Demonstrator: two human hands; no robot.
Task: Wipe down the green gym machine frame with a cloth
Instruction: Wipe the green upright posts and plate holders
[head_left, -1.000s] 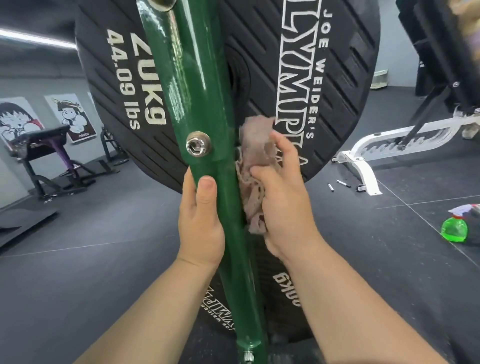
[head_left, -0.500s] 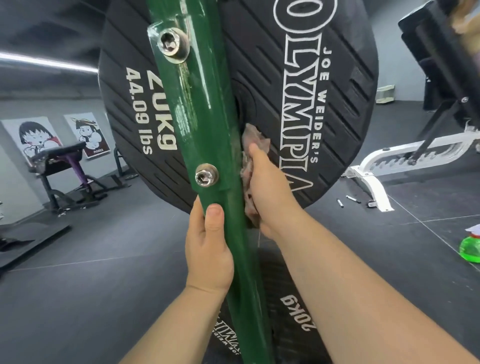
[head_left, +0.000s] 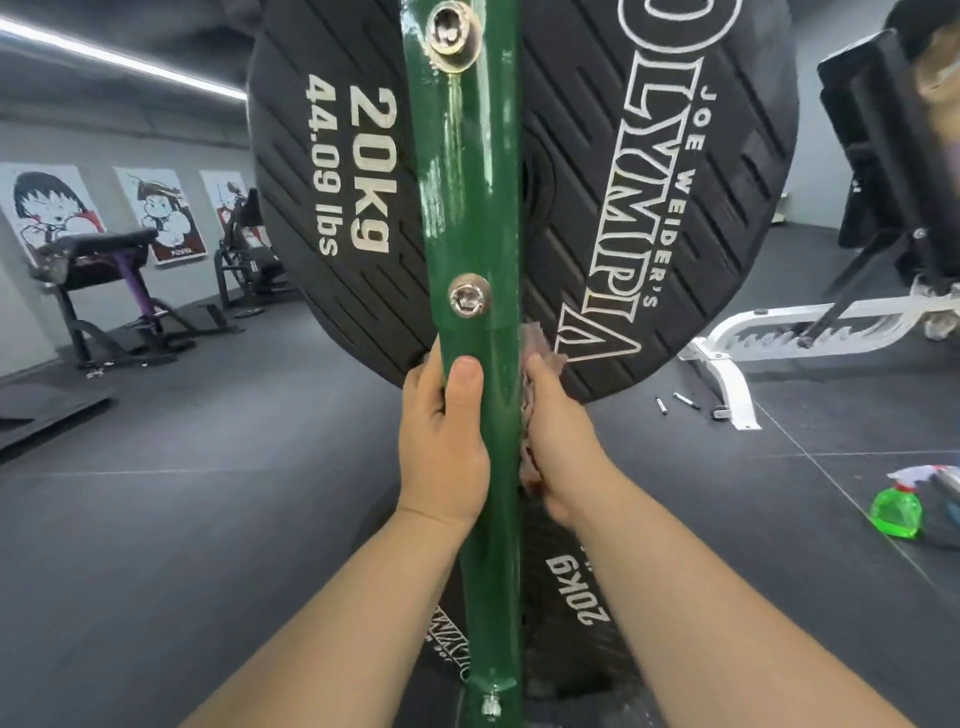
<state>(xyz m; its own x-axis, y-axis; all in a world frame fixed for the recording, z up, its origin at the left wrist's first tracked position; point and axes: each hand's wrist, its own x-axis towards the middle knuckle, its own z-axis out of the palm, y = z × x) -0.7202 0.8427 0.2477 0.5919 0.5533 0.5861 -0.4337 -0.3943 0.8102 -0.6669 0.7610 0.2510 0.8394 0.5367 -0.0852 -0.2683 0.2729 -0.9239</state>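
Pressing the cloth (head_left: 535, 405) against the green frame (head_left: 470, 208), the right hand (head_left: 563, 441) wipes mid-post; left hand (head_left: 441, 441) clasps it. Upper post looks streaky, likely unfinished.

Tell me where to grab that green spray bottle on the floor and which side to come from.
Grip the spray bottle by its narrow neck under the pale trigger head, coming from above. It looks tilted on the dark floor at the right, round green body low, head uppermost, so the neck is probably the easiest part to close fingers round. The picture's edge hides its right side.
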